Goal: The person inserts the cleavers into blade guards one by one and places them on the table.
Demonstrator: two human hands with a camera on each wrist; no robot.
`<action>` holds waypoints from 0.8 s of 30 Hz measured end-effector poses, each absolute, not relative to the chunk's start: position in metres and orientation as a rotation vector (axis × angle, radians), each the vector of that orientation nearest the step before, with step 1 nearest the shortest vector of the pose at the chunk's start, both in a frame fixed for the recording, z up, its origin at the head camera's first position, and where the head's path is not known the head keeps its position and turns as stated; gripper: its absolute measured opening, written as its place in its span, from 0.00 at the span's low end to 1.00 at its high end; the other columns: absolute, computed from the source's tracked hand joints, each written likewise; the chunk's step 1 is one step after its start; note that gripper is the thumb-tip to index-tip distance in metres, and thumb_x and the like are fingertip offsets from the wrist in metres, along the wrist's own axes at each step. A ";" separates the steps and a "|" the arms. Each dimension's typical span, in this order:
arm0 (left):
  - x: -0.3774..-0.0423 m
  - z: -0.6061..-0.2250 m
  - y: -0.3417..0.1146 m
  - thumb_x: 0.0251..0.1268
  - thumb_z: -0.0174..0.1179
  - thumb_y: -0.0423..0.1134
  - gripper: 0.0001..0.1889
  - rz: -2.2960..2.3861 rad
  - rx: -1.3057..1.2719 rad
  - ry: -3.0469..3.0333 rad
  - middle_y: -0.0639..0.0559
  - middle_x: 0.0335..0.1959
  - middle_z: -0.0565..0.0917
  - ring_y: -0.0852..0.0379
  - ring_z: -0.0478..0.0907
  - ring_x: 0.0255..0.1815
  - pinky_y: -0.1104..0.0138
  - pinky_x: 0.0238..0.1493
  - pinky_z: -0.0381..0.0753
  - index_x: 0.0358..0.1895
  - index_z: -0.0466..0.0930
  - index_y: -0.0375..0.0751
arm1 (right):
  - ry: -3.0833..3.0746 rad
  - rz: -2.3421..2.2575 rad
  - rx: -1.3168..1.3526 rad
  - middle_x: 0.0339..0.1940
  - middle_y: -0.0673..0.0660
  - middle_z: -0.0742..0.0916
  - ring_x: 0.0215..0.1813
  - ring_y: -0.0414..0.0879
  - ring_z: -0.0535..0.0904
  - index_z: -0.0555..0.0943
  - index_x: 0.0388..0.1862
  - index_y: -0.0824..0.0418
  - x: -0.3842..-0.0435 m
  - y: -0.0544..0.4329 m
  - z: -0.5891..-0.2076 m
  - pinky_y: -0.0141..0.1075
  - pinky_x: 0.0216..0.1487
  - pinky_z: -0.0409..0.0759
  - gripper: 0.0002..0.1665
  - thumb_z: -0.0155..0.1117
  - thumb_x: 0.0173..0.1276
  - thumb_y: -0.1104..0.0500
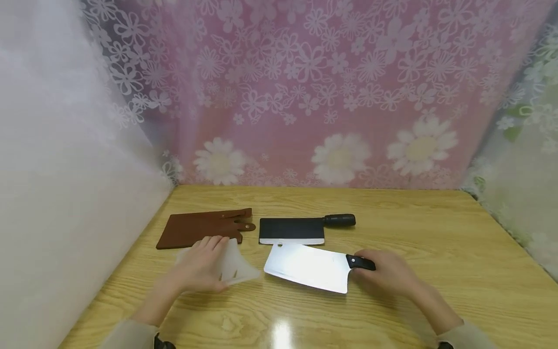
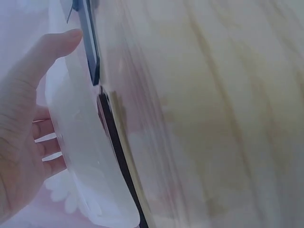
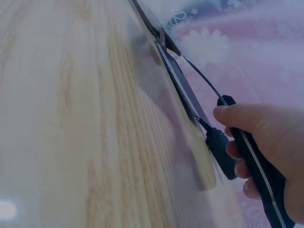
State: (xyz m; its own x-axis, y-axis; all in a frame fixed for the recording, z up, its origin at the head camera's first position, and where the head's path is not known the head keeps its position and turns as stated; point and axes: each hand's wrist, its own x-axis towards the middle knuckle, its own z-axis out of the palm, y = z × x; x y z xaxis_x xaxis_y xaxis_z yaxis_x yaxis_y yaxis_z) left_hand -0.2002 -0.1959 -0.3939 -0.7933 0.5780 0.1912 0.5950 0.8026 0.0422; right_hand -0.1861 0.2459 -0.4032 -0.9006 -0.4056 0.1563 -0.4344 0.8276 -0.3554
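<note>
My right hand (image 1: 390, 274) grips the black riveted handle of a cleaver (image 1: 311, 266) with a shiny, broad blade and a small hole near its far corner. The blade points left, over the table. In the right wrist view, the thumb lies near the front of the handle (image 3: 259, 175), with the fingers curled beneath. My left hand (image 1: 198, 266) holds a translucent white plastic blade cover (image 1: 241, 269), thumb on one side and fingers on the other in the left wrist view. The cover's right tip is close to the cleaver's far end, with a small gap between.
Behind the held cleaver lies a second cleaver (image 1: 292, 229), dark-bladed with a bright edge and black handle, pointing left. A brown leather sheath (image 1: 192, 230) with snap straps lies at the back left of the wooden table (image 1: 436, 223). Flowered curtains (image 1: 305, 97) enclose the table's back and sides.
</note>
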 end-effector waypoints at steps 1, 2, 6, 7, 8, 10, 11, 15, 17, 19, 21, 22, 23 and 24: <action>-0.202 -0.393 -0.192 0.34 0.70 0.62 0.54 -0.142 -0.939 -2.813 0.38 0.58 0.68 0.41 0.66 0.57 0.49 0.55 0.66 0.64 0.61 0.28 | -2.921 0.587 0.642 0.38 0.50 0.85 0.37 0.42 0.78 0.82 0.46 0.57 -0.186 0.246 -0.402 0.39 0.35 0.74 0.20 0.65 0.59 0.47; -0.203 -0.392 -0.188 0.34 0.70 0.62 0.55 -0.138 -0.953 -2.807 0.38 0.58 0.68 0.41 0.66 0.57 0.49 0.56 0.66 0.64 0.61 0.28 | -2.906 0.583 0.620 0.38 0.51 0.85 0.36 0.43 0.78 0.82 0.46 0.57 -0.185 0.247 -0.401 0.39 0.35 0.74 0.19 0.66 0.59 0.48; -0.208 -0.391 -0.176 0.33 0.69 0.62 0.55 -0.107 -1.015 -2.740 0.39 0.57 0.69 0.42 0.66 0.57 0.50 0.56 0.66 0.64 0.61 0.29 | -2.851 0.587 0.551 0.41 0.57 0.85 0.37 0.47 0.80 0.81 0.48 0.62 -0.185 0.247 -0.398 0.39 0.32 0.75 0.22 0.67 0.59 0.51; -0.209 -0.391 -0.173 0.33 0.68 0.62 0.54 -0.098 -1.031 -2.720 0.39 0.57 0.69 0.42 0.66 0.56 0.50 0.55 0.67 0.64 0.62 0.29 | -2.842 0.589 0.535 0.42 0.58 0.85 0.36 0.47 0.80 0.81 0.49 0.62 -0.185 0.247 -0.397 0.38 0.31 0.74 0.22 0.67 0.58 0.51; -0.210 -0.390 -0.170 0.33 0.68 0.63 0.54 -0.096 -1.043 -2.706 0.39 0.57 0.69 0.42 0.67 0.56 0.50 0.55 0.67 0.63 0.62 0.29 | -2.833 0.597 0.527 0.42 0.59 0.85 0.35 0.46 0.79 0.81 0.49 0.63 -0.185 0.247 -0.397 0.37 0.29 0.73 0.23 0.67 0.58 0.52; -0.211 -0.390 -0.165 0.32 0.68 0.63 0.54 -0.091 -1.060 -2.677 0.40 0.56 0.69 0.43 0.67 0.55 0.50 0.54 0.67 0.63 0.63 0.29 | -2.824 0.608 0.519 0.42 0.61 0.85 0.34 0.45 0.78 0.81 0.50 0.64 -0.185 0.246 -0.396 0.35 0.28 0.72 0.24 0.67 0.59 0.51; -0.212 -0.390 -0.163 0.32 0.68 0.64 0.54 -0.088 -1.068 -2.668 0.40 0.56 0.69 0.43 0.67 0.55 0.51 0.54 0.67 0.63 0.63 0.30 | -2.823 0.620 0.510 0.42 0.61 0.85 0.32 0.43 0.77 0.81 0.50 0.64 -0.185 0.246 -0.395 0.34 0.26 0.71 0.24 0.67 0.59 0.51; -0.213 -0.390 -0.157 0.31 0.67 0.65 0.55 -0.060 -1.091 -2.649 0.40 0.57 0.69 0.44 0.67 0.56 0.51 0.55 0.67 0.64 0.62 0.31 | -2.811 0.630 0.492 0.41 0.60 0.85 0.30 0.42 0.77 0.80 0.50 0.63 -0.186 0.245 -0.395 0.33 0.24 0.70 0.24 0.66 0.59 0.50; -0.214 -0.391 -0.155 0.32 0.67 0.66 0.55 -0.038 -1.100 -2.644 0.40 0.57 0.69 0.44 0.67 0.56 0.51 0.56 0.67 0.64 0.62 0.31 | -2.796 0.627 0.488 0.40 0.60 0.85 0.30 0.42 0.77 0.80 0.50 0.63 -0.187 0.244 -0.395 0.33 0.24 0.70 0.24 0.67 0.59 0.50; -0.214 -0.391 -0.153 0.32 0.67 0.65 0.55 -0.032 -1.111 -2.631 0.39 0.58 0.69 0.43 0.67 0.56 0.51 0.55 0.67 0.64 0.62 0.31 | -2.782 0.623 0.488 0.40 0.60 0.85 0.30 0.43 0.78 0.81 0.49 0.63 -0.187 0.244 -0.395 0.33 0.24 0.71 0.23 0.67 0.58 0.51; -0.213 -0.391 -0.152 0.32 0.68 0.65 0.55 -0.041 -1.123 -2.617 0.40 0.57 0.69 0.43 0.67 0.56 0.51 0.55 0.68 0.64 0.62 0.31 | -2.775 0.610 0.491 0.40 0.60 0.86 0.30 0.44 0.78 0.81 0.49 0.63 -0.188 0.243 -0.395 0.34 0.24 0.71 0.23 0.68 0.58 0.51; -0.213 -0.391 -0.151 0.31 0.68 0.64 0.55 -0.054 -1.130 -2.606 0.39 0.57 0.69 0.43 0.67 0.56 0.51 0.54 0.68 0.63 0.63 0.30 | -2.774 0.605 0.492 0.39 0.59 0.86 0.30 0.43 0.78 0.81 0.48 0.62 -0.188 0.243 -0.395 0.34 0.24 0.71 0.22 0.68 0.58 0.51; -0.212 -0.391 -0.151 0.31 0.68 0.64 0.55 -0.061 -1.136 -2.598 0.40 0.57 0.69 0.43 0.67 0.56 0.51 0.54 0.68 0.63 0.63 0.30 | -2.773 0.599 0.495 0.39 0.59 0.86 0.30 0.43 0.78 0.82 0.48 0.62 -0.188 0.243 -0.396 0.34 0.24 0.71 0.22 0.68 0.57 0.51; -0.212 -0.391 -0.150 0.31 0.69 0.64 0.55 -0.069 -1.142 -2.588 0.39 0.57 0.70 0.43 0.67 0.56 0.50 0.54 0.68 0.63 0.63 0.30 | -2.774 0.597 0.499 0.39 0.59 0.86 0.29 0.42 0.77 0.82 0.47 0.61 -0.188 0.243 -0.396 0.33 0.24 0.71 0.22 0.68 0.57 0.51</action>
